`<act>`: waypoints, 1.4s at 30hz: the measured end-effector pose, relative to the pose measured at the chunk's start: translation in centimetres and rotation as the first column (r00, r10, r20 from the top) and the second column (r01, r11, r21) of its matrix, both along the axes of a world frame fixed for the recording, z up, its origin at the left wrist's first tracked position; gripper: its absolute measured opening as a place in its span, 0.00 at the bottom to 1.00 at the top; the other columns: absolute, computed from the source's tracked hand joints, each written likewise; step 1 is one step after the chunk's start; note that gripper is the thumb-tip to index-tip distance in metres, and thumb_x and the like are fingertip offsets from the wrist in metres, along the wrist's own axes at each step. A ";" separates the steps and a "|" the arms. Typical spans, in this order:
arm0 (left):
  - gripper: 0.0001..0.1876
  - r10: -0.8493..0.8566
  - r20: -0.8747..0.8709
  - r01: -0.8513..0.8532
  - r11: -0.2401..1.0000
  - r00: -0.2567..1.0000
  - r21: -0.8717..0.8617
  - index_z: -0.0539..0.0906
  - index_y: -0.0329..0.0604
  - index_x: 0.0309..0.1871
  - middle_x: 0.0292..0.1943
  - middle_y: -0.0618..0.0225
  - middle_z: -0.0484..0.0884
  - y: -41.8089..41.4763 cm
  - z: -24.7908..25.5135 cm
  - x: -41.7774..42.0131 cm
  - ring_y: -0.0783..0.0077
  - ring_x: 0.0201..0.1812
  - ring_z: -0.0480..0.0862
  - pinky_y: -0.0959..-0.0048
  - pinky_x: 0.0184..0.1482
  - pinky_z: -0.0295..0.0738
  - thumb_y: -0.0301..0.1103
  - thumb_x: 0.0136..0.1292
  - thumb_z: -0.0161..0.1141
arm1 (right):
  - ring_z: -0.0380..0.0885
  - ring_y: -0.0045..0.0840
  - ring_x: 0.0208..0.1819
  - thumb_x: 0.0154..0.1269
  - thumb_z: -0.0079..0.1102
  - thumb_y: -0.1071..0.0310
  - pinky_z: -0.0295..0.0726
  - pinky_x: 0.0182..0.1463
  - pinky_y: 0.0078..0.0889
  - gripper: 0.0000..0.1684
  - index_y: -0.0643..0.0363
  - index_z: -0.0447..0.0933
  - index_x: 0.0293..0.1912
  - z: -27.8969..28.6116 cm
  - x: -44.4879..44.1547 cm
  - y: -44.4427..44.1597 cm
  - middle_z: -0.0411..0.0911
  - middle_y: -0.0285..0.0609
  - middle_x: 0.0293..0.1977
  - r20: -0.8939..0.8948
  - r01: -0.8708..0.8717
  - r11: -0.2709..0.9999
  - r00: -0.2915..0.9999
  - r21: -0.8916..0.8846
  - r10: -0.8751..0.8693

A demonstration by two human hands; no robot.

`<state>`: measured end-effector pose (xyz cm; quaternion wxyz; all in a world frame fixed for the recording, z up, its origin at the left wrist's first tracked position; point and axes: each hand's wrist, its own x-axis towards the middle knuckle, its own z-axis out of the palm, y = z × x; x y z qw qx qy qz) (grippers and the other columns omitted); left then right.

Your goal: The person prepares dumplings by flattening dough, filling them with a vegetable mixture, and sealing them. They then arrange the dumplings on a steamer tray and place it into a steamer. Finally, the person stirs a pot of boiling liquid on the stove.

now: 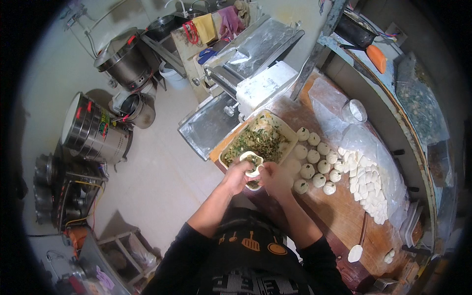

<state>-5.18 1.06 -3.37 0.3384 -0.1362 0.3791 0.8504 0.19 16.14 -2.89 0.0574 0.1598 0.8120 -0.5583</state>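
A round dough wrapper (241, 159) with chopped green filling in its middle rests in my left hand (236, 176), fingers curled beneath it. My right hand (273, 180) is partly blurred, its fingertips pinching the wrapper's near right edge. Right behind both hands stands a rectangular tub (288, 142), holding chopped filling (263, 140) with green bits. Several pleated stuffed buns (307, 170) sit in rows on the board to the right of my right hand. Past them lies a heap of flat dough wrappers (363, 180), overlapping one another.
Clear plastic sheeting (381, 162) lies beside the wrappers, near a small bowl (354, 111). A thin wooden stick (364, 228) touches a dough piece (355, 253) on the wooden worktop (341, 212). A floured dough-rolling machine (267, 83) stands beyond the tub. Steel pots (97, 129) stand at left.
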 end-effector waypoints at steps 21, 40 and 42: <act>0.11 -0.021 -0.245 -0.061 0.944 0.969 -0.323 0.79 0.43 0.56 0.44 0.72 0.81 1.5 -0.8 0.8 0.80 0.42 0.78 0.78 0.44 0.75 0.31 0.78 0.49 | 0.83 0.30 0.32 0.68 0.62 0.60 0.80 0.36 0.33 0.18 0.65 0.80 0.49 -0.3 0.3 0.2 0.84 0.46 0.32 -0.381 -0.022 0.854 0.889 0.519 0.254; 0.15 -0.331 -0.240 0.254 0.919 0.913 -0.302 0.78 0.41 0.60 0.46 0.70 0.82 -0.5 -0.5 -0.3 0.77 0.47 0.79 0.77 0.50 0.74 0.25 0.75 0.47 | 0.82 0.47 0.35 0.66 0.60 0.64 0.80 0.41 0.45 0.13 0.62 0.81 0.45 1.3 0.1 0.0 0.83 0.51 0.33 -0.198 -0.103 0.914 0.961 0.392 0.193; 0.14 -0.332 -0.247 0.244 0.913 0.911 -0.328 0.78 0.41 0.59 0.46 0.70 0.82 -0.4 -0.3 -0.1 0.77 0.46 0.79 0.77 0.49 0.74 0.27 0.75 0.47 | 0.82 0.47 0.36 0.65 0.59 0.64 0.80 0.42 0.46 0.13 0.61 0.81 0.44 1.8 0.0 -0.1 0.83 0.51 0.34 -0.134 -0.127 0.922 0.973 0.367 0.187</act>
